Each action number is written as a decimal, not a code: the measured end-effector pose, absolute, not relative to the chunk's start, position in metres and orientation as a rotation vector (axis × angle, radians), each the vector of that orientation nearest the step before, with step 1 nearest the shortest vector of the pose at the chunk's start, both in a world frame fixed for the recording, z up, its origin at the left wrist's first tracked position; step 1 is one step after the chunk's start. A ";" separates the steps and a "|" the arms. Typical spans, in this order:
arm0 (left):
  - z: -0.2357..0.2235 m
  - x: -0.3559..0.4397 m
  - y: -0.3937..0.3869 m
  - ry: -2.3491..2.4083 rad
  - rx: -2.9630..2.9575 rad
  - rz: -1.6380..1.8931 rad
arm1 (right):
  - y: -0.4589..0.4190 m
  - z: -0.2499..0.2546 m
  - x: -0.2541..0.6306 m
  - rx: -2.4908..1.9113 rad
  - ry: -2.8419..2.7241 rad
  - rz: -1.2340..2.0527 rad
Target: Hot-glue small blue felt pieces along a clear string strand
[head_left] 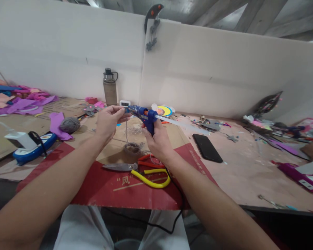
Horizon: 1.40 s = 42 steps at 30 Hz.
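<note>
My right hand (158,140) is closed round the grip of a blue glue gun (146,116), held above the table with its nozzle pointing left and a clear glue stick sticking out to the right. My left hand (108,121) pinches a small piece I cannot make out right at the nozzle tip; a thin string hangs from it down to a coil of twine (132,148). Below the hands, scissors with yellow handles (143,173) lie on a red sheet (99,189).
A black phone (207,148) lies right of the hands. A metal bottle (110,87) stands at the white back wall. Grey yarn (69,125) and purple felt scraps (28,104) lie left, a blue and white device (31,147) nearer. Craft clutter fills the right side.
</note>
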<state>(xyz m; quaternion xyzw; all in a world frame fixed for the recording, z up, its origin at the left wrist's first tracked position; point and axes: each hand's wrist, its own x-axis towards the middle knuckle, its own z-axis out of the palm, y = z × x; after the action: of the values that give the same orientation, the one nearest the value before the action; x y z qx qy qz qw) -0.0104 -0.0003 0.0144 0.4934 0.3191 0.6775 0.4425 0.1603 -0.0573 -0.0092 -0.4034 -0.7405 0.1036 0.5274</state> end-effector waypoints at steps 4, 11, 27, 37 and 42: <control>0.015 -0.011 -0.001 0.798 1.198 1.685 | -0.056 -0.010 0.160 -0.970 -1.757 0.265; 0.015 -0.010 -0.001 0.783 1.203 1.679 | -0.057 -0.010 0.159 -0.966 -1.762 0.281; 0.010 -0.014 0.007 0.792 1.233 1.704 | -0.004 -0.032 0.192 -1.297 -1.276 0.847; 0.010 -0.018 0.000 1.234 1.969 1.799 | -0.013 -0.022 0.202 -1.495 -1.586 0.123; 0.008 -0.014 -0.005 1.200 2.076 1.755 | -0.023 -0.012 0.143 -1.071 -1.472 0.590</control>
<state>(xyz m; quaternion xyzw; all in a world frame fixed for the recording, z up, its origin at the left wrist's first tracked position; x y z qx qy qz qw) -0.0142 -0.0047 0.0084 0.6961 0.4025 0.5884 0.0848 0.1435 -0.0227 -0.0124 -0.4575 -0.6286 0.2518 0.5763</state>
